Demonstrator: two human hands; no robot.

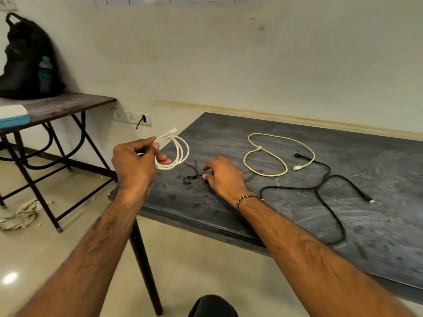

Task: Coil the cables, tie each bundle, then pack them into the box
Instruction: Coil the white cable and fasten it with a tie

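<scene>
Ana: Head view first, biggest thing: what carries it all?

Ben: A dark grey table [286, 216] with a scuffed top, running away to the right along a pale wall [229, 65]. Left of it stands a second, brown folding table [59, 106] with a black backpack [23, 56] and a blue-and-white box [12, 116] on it. Glossy tiled floor [68, 259] below.

Ana: And the cables?

Ben: The black cable [329, 216] sprawls uncoiled, its long run going from the near edge toward the wall, one plug pointing right. Behind it the yellow cable [265, 156] lies in two loose loops, long axis left to right, its white plug end beside the black one.

Ana: The white one?

Ben: The white cable [180, 154] is a neat round coil held upright off the table's left corner, its plug pointing up and right. The left hand [135, 163] grips it, thumb and fingers curled round the strands.

Ana: Right hand?

Ben: The right hand [223, 177] rests low on the table, fingers bent, its fingertips at a thin black tie [190, 178]; it may be pinching the tie, but I cannot tell.
</scene>
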